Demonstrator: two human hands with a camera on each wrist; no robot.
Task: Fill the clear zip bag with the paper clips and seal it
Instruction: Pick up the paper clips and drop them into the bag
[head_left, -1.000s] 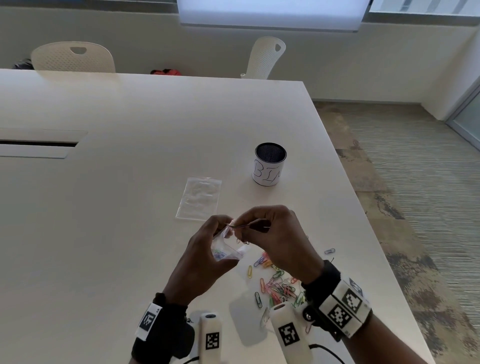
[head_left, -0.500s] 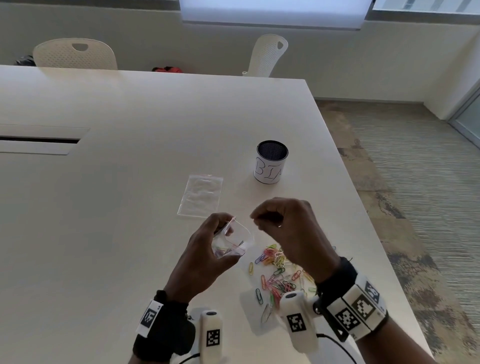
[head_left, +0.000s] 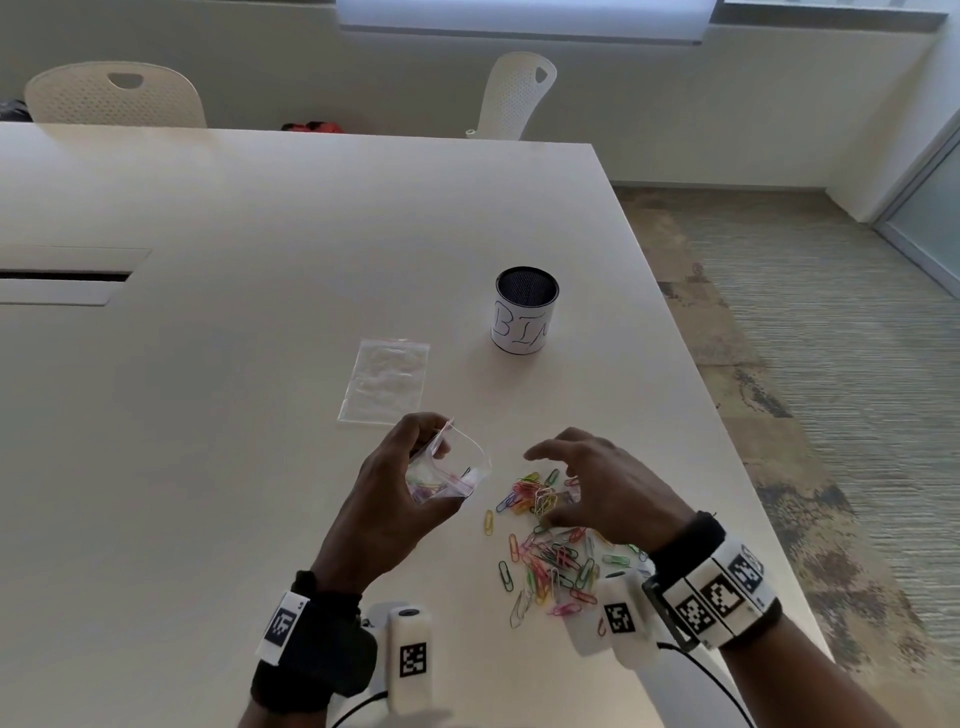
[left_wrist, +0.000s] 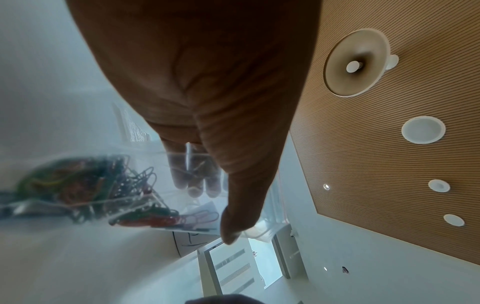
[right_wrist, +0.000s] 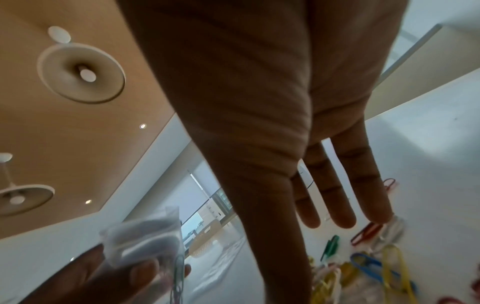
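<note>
Table (head_left: 260, 415): broad white top, carrying everything here.
Cup (head_left: 524, 317): white-wrapped mesh pot with handwritten letters, upright at the far side, well apart from both hands; what it holds cannot be seen.
Spare bag (head_left: 384, 384): flat, clear, lying just beyond the left hand.
Clear zip bag (head_left: 447, 473): small, see-through, mouth gaping toward the right; a few coloured clips sit in its bottom.
Left hand (head_left: 395, 499): raised off the table, fingers and thumb curled round the clear zip bag.
Paper clips (head_left: 550, 545): bright loose heap on the near right of the table.
Right hand (head_left: 597, 483): fingers spread wide, holding nothing, poised over the heap's far edge.
</note>
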